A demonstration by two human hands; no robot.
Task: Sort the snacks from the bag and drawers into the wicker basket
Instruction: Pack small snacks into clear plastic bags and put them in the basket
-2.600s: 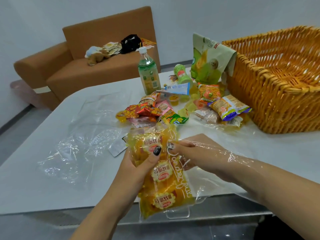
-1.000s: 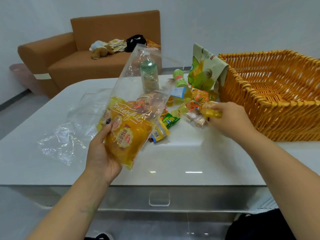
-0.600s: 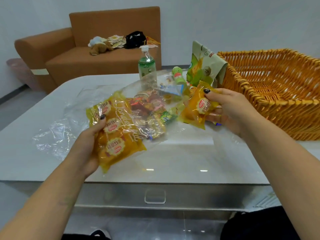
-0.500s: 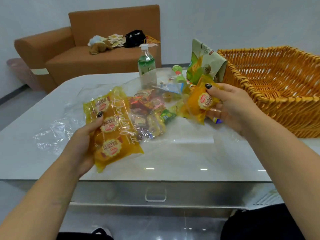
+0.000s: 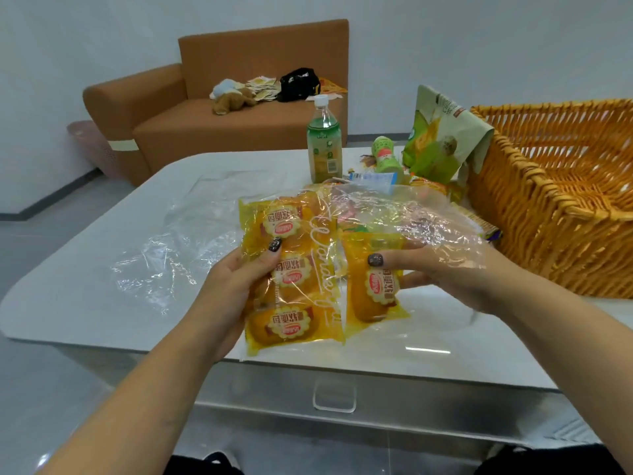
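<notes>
left hand (image 5: 236,286) grips the clear bag (image 5: 308,269), thumb pinching over the yellow packs (image 5: 287,272) inside. right hand (image 5: 445,272), reaching in through the bag mouth, pinches one loose pack (image 5: 375,286) between thumb and fingers. both held just above the surface (image 5: 102,269), near edge. basket (image 5: 565,200) at 2 o'clock, well apart; more snacks (image 5: 428,190) at 12.

risk: film is slick and bunched over the right wrist; pack could snag on the way out, or the remaining packs slide out if the bag tips.

loose pack: long axis runs 12–6, label facing up. bag mouth points toward 2.
</notes>
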